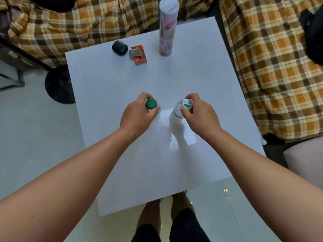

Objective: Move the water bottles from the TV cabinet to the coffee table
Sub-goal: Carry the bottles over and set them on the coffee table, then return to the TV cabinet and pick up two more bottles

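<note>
Two water bottles stand upright mid coffee table [108, 79]: the green-capped bottle [151, 103] gripped at its neck by the left hand [138, 116], the white-capped bottle [187, 104] by the right hand [197, 114]. Behind sit one black case [119, 47], one red box [139, 55] and one tall tube [168, 27]. Bare tabletop lies between and toward the near edge.

Near half of the coffee table [122, 154] is lying bare, giving open passage. Two bottles, green-capped bottle [151, 103] and white-capped bottle [187, 104], are standing mid-table with a gap between. Far edge is carrying a tall tube [167, 32], red box [139, 55] and black case [119, 47]; plaid sofa [271, 75] is closing in behind and right.
</note>
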Available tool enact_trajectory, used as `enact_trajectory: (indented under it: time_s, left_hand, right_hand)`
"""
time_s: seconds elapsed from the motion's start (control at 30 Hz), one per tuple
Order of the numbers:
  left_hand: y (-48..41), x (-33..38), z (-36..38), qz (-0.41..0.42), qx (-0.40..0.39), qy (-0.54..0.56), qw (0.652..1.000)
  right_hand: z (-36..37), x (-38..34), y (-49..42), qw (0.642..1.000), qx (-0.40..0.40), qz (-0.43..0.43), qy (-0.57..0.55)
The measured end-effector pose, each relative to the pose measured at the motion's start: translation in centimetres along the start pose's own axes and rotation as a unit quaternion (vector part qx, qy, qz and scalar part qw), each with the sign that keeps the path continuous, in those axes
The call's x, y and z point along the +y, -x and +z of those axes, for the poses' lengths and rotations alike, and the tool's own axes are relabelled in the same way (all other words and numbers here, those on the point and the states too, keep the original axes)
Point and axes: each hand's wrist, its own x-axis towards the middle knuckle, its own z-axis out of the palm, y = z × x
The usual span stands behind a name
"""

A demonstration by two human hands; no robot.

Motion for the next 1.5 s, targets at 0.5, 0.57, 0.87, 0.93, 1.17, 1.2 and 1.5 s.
enact_trajectory:
  time_s: [0.5, 0.57, 0.87, 0.93, 1.17, 1.2, 1.5]
  left_hand:
    - [-2.4, -0.8, -1.0, -0.055, -0.082, -0.134, 0.986]
    - [-2.3, 0.0, -1.7, -0.065, -0.102, -0.166, 0.979]
    - [2.2, 8.5, -10.5, -0.011, 0.048, 0.045, 0.998]
    - [4.4, 10.9, -13.4, 0.018, 0.067, 0.119, 0.990]
    - [12.6, 14.9, -21.0, 0.089, 0.102, 0.240, 0.961]
    - [13.2, 15.2, -21.4, 0.096, 0.100, 0.243, 0.960]
    - [15.5, 18.2, -21.0, 0.152, 0.046, 0.251, 0.955]
  right_hand:
    - [0.0, 0.8, -1.7, 0.995, -0.038, 0.014, 0.093]
    - [-0.7, 0.6, -1.3, 0.994, -0.057, 0.024, 0.093]
    - [-10.0, -4.5, 3.9, 0.990, 0.064, -0.017, -0.126]
    - [-13.2, -6.4, 6.2, 0.976, 0.094, -0.042, -0.193]
    - [-20.3, -10.7, 15.7, 0.922, 0.164, -0.125, -0.329]
    - [-20.4, -10.8, 16.6, 0.919, 0.162, -0.130, -0.335]
    - [-20.4, -8.8, 22.0, 0.907, 0.204, -0.114, -0.351]
